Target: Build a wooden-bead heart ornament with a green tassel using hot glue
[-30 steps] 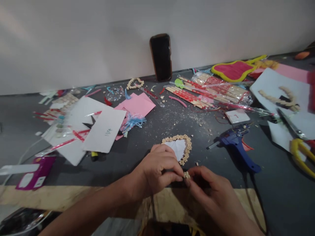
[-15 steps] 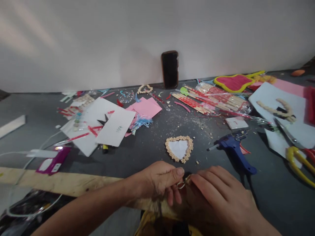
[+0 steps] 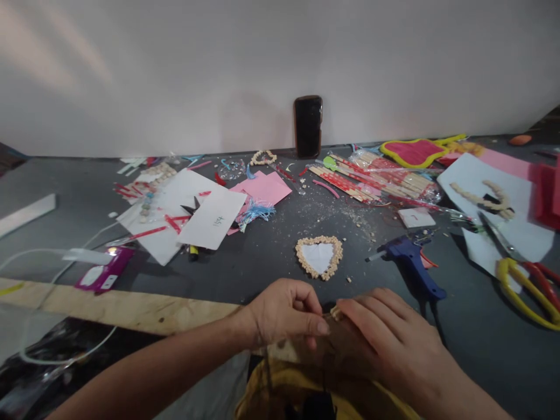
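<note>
At the table's near edge, my left hand (image 3: 282, 315) is closed in a pinch on a thin strand of pale twine. My right hand (image 3: 389, 332), palm down, has its fingertips closed on a beige knotted bit of the twine (image 3: 336, 313); its fingers hide the rest. Just beyond both hands lies a heart of small beige pieces (image 3: 301, 256) bordering white paper (image 3: 318, 258). To its right, a blue hot glue gun (image 3: 409, 262) rests on its side.
Yellow-and-red-handled scissors (image 3: 525, 286) lie at the right. A phone (image 3: 308, 126) leans against the back wall. White card (image 3: 214, 219), pink paper (image 3: 266, 188) and packaged chopsticks (image 3: 345, 181) are spread behind. A purple power strip (image 3: 107, 268) with cable sits at left.
The twine loop between my hands is no longer seen; a taut thin strand shows there now. My left fingers have curled into a tighter pinch. The view has shifted slightly.
</note>
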A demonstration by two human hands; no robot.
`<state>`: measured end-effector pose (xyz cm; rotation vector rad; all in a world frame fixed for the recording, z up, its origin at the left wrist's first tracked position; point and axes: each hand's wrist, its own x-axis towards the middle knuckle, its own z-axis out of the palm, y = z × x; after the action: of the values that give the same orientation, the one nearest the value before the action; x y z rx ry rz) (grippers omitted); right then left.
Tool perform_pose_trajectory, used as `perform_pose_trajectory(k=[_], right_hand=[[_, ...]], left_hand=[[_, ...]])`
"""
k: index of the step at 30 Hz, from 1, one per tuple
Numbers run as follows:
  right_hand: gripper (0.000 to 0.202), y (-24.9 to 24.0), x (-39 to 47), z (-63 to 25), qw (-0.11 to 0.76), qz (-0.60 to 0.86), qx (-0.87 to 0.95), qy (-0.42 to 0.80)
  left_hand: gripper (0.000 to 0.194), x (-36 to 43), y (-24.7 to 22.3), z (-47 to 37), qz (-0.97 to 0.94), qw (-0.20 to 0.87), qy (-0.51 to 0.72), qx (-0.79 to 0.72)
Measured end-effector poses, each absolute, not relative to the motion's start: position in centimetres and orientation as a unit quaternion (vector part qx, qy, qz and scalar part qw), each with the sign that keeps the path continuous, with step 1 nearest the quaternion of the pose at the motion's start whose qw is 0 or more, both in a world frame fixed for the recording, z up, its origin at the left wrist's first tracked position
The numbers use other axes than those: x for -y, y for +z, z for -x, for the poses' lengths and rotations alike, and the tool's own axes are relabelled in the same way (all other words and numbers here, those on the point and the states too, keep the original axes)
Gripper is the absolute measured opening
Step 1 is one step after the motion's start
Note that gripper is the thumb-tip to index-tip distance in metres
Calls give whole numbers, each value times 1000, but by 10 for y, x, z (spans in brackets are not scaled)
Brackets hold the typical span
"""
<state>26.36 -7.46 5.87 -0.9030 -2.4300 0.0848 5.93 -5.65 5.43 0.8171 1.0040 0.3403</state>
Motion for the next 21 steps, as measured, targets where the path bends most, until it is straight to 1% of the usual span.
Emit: perform_pose_trajectory(k=[2,4,6,8,11,13,17,19,21], right_hand=[[22,56,75,-262,283,361,888,42],[18,54,75,-259,293,390,869,87],[14,53,76,-258,284,411,849,175],[13,53,78,-257,266,427,820,273],[14,52,83,-255,252,451,752,410],[17,50,85,-253,272,467,692,479],[28,43,90,-249,321,499,564,574],[32,41,92,-248,314,487,510,636],[32,40,93,-249,307,469,491,667]], left_hand=[[34,59,55,-60,-424,738,196,-488],[25,61,56,-59,-493,672,220,-507],[18,64,56,-57,-571,596,228,-515],[16,66,55,-54,-629,544,234,-504],[18,68,53,-51,-663,523,242,-478],[17,68,52,-50,-676,519,263,-453],[10,70,51,-54,-696,495,315,-414],[8,72,52,-56,-686,494,320,-429],[7,73,51,-57,-657,508,316,-458]])
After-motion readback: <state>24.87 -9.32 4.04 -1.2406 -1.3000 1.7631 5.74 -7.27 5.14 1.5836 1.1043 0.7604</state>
